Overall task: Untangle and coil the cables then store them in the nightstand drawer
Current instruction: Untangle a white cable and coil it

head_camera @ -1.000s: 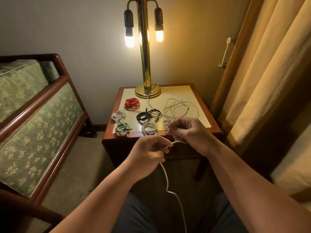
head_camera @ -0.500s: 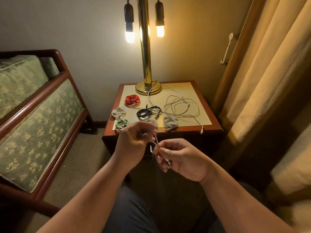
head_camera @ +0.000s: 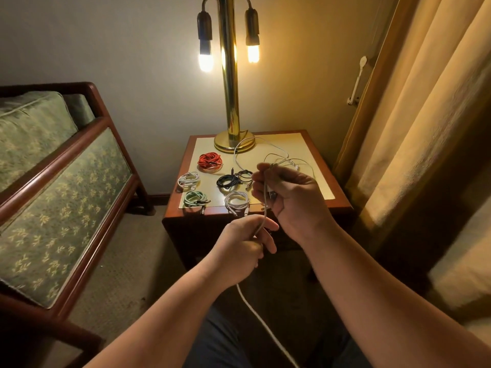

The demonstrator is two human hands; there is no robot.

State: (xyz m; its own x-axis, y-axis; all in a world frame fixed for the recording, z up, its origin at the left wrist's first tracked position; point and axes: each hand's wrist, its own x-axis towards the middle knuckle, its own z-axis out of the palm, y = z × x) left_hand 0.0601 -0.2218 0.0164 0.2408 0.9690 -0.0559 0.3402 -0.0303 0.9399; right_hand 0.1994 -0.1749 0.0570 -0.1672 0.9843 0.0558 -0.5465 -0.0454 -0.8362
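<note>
- White cable (head_camera: 265, 208) hangs in the air just in front of the nightstand (head_camera: 324, 168), off the 6 o'clock edge of its top, strung between both hands. The taut stretch has its long axis close to upright, 12 to 6 o'clock. Below the lower hand the free tail points to 5 o'clock, across the lap and out of view.
- Right hand (head_camera: 289, 200), at 1 o'clock from the other hand, pinches the upper end between thumb and fingertips, the remaining fingers curled. It looks like the anchor for a coil being wound; whether loops already lie in the palm I cannot tell.
- Left hand (head_camera: 243, 243) has its fingers loosely curled round the cable, probably as a guide that feeds slack upward and keeps the line straight.
- Five finished coils lie on the nightstand top, apart from one another:
  - red coil (head_camera: 210, 162) at 11 o'clock
  - white coil (head_camera: 189, 180) at 9 o'clock
  - black coil (head_camera: 233, 179) at the centre
  - green coil (head_camera: 195, 199) at 7 o'clock
  - pale coil (head_camera: 236, 200) at 6 o'clock
- A loose white tangle (head_camera: 285, 152) sprawls at 1 o'clock, partly behind the right hand, and one strand reaches the lamp base (head_camera: 233, 143) at 12 o'clock. It seems to be waiting its turn.
- The drawer front is in shadow, so I cannot tell its state.
</note>
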